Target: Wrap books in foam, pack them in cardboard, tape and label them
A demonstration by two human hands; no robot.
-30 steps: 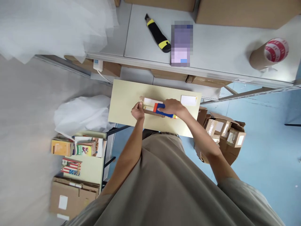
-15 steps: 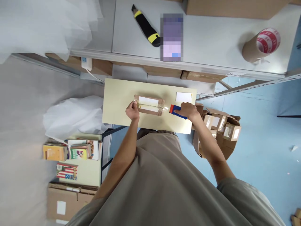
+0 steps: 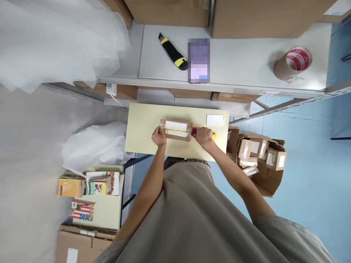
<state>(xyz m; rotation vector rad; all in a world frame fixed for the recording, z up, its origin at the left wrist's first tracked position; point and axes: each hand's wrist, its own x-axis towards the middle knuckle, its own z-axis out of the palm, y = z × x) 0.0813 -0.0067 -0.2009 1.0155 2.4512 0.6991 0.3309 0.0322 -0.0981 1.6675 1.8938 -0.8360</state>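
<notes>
A small brown cardboard box [image 3: 176, 130] with a white label lies on a pale yellow board [image 3: 142, 124]. My left hand [image 3: 159, 137] is closed on the box's left end. My right hand [image 3: 203, 136] grips a red, blue and yellow tape dispenser [image 3: 195, 130] pressed against the box's right end; most of the dispenser is hidden under the fingers. A white label sheet [image 3: 215, 119] lies on the board's far right corner.
On the grey shelf beyond lie a black and yellow utility knife [image 3: 173, 52], a blurred phone [image 3: 199, 60] and a roll of red-printed tape [image 3: 293, 63]. A carton of small taped boxes [image 3: 260, 155] stands on the blue floor to the right. White foam wrap [image 3: 93, 142] and books [image 3: 87, 182] lie left.
My right hand drew the dispenser from over the box out to the right, then brought it back against the box's right end. My left hand stayed on the left end.
</notes>
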